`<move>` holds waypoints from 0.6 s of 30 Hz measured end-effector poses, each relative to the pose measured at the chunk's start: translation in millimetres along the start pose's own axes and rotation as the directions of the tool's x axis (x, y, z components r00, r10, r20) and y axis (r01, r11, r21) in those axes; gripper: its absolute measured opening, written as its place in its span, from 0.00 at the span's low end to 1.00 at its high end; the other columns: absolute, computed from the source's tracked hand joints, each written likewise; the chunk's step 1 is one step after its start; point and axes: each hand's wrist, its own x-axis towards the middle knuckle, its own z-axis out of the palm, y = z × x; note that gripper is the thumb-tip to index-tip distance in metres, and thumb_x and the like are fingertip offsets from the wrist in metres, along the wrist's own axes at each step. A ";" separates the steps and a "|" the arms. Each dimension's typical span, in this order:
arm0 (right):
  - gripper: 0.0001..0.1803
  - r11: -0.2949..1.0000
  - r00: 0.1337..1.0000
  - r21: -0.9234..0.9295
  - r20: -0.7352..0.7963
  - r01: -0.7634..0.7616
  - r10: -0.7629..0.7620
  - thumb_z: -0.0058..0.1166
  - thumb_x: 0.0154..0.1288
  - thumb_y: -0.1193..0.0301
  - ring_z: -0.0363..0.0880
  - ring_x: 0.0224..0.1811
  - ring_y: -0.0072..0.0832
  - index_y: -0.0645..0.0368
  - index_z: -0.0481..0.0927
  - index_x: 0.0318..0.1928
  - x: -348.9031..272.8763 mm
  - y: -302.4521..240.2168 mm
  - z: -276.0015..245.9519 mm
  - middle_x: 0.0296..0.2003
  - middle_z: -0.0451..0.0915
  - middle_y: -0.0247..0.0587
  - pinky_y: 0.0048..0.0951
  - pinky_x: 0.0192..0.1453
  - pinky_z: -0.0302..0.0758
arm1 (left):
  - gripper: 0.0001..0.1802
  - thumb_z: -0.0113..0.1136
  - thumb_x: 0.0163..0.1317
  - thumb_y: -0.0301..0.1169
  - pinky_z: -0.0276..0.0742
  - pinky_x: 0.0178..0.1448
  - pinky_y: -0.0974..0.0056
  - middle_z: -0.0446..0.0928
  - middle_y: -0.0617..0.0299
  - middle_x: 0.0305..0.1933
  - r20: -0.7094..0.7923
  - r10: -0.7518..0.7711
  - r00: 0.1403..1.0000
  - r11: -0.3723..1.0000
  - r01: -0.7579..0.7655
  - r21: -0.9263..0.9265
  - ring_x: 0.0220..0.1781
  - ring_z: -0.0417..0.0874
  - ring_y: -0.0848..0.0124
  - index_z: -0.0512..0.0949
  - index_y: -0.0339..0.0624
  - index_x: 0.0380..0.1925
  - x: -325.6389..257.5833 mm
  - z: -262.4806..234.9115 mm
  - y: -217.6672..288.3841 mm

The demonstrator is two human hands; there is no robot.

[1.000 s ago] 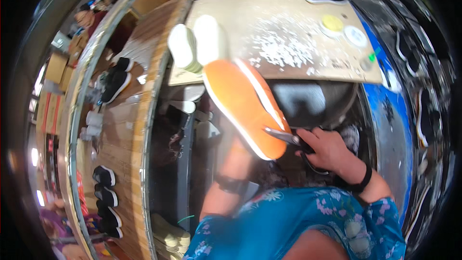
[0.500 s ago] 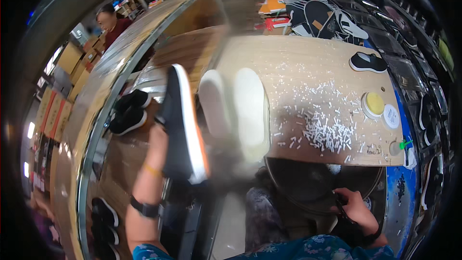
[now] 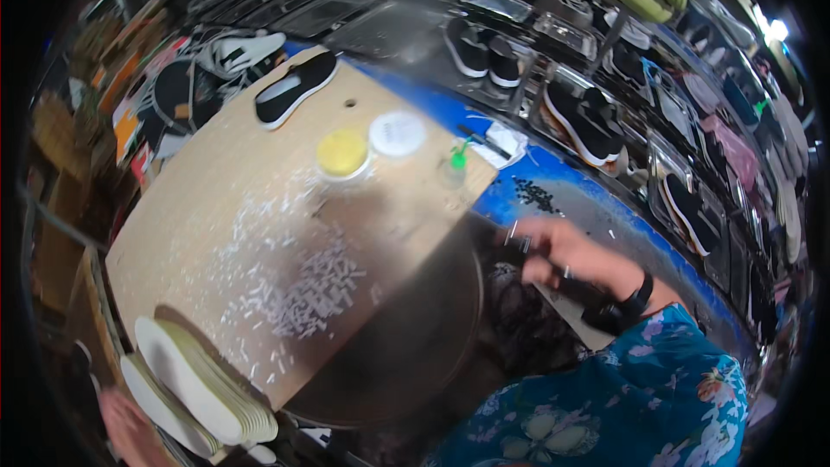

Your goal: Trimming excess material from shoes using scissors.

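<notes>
The right hand [image 3: 584, 258] is grasping dark scissors [image 3: 517, 244]; whether the blurred left hand's [image 3: 130, 428] fingers are holding anything cannot be told. Beyond, cream sole stacks [image 3: 194, 380], white slivers [image 3: 303, 294] and a black shoe [image 3: 296, 91] are lying on the desk [image 3: 186, 207].

No wording can be read; at twelve o'clock, what seems to be faint print is borne by the lid [image 3: 398, 134], blurred beyond reading.

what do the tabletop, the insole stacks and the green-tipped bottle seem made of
Tabletop: probably plywood or similar wood board, matte, from its pale tan surface. Insole stacks: perhaps foam, matte, judging by smooth cream layers. Green-tipped bottle: likely plastic, its body translucent.
</notes>
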 end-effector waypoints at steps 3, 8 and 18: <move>0.31 0.943 0.803 -0.321 -0.536 0.091 -0.260 0.64 0.42 0.76 0.75 0.32 0.20 0.60 0.71 0.52 56.8 14.4 -123.5 0.41 0.77 0.35 0.24 0.34 0.72 | 0.13 0.58 0.50 0.20 0.76 0.42 0.69 0.76 0.58 0.39 0.111 -0.570 0.814 0.618 0.335 0.711 0.34 0.77 0.70 0.74 0.32 0.39 -130.2 265.9 52.6; 0.36 0.702 0.642 -0.710 -0.564 -0.054 -0.520 0.52 0.46 0.76 0.75 0.47 0.48 0.50 0.61 0.60 217.5 25.0 -287.1 0.44 0.76 0.55 0.39 0.49 0.71 | 0.09 0.53 0.60 0.29 0.74 0.43 0.60 0.78 0.51 0.37 0.393 -0.383 0.836 0.425 -0.218 0.879 0.36 0.79 0.59 0.77 0.36 0.38 -252.6 366.1 -100.6; 0.36 0.492 0.829 -0.870 -0.297 -0.031 -0.474 0.56 0.45 0.69 0.75 0.45 0.51 0.52 0.61 0.59 390.9 42.8 -336.1 0.41 0.77 0.57 0.41 0.49 0.72 | 0.11 0.46 0.60 0.30 0.73 0.32 0.57 0.77 0.53 0.26 0.452 -0.238 0.859 0.045 -0.456 0.889 0.27 0.77 0.55 0.78 0.39 0.31 -263.5 384.2 -169.8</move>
